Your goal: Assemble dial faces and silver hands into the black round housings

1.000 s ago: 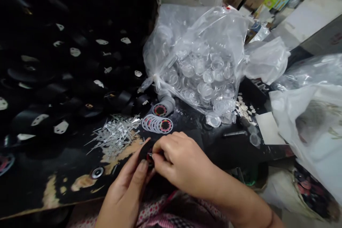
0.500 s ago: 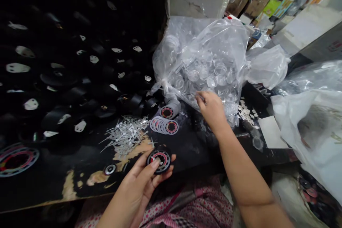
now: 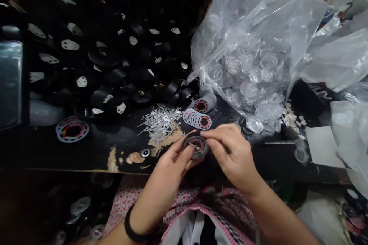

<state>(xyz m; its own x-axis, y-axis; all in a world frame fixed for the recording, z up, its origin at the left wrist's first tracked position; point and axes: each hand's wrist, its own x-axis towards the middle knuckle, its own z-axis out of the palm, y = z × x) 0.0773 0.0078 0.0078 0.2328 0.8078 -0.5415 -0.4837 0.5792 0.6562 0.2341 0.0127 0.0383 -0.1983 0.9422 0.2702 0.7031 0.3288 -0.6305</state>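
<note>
On black table (image 3: 94, 157), pale pins (image 3: 161, 120) at ten o'clock from round dial (image 3: 199, 145) — face up, no long axis — clasped at eight o'clock by left hand (image 3: 171, 166); touched at two by right hand (image 3: 232, 157), fingers nearly together, pinch unclear.

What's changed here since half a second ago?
The right hand has moved from the bag of clear pieces back toward the person, to the edge of the dial. The view has swung left. The left hand still holds the dial. The pin pile and fanned discs stay put.
</note>
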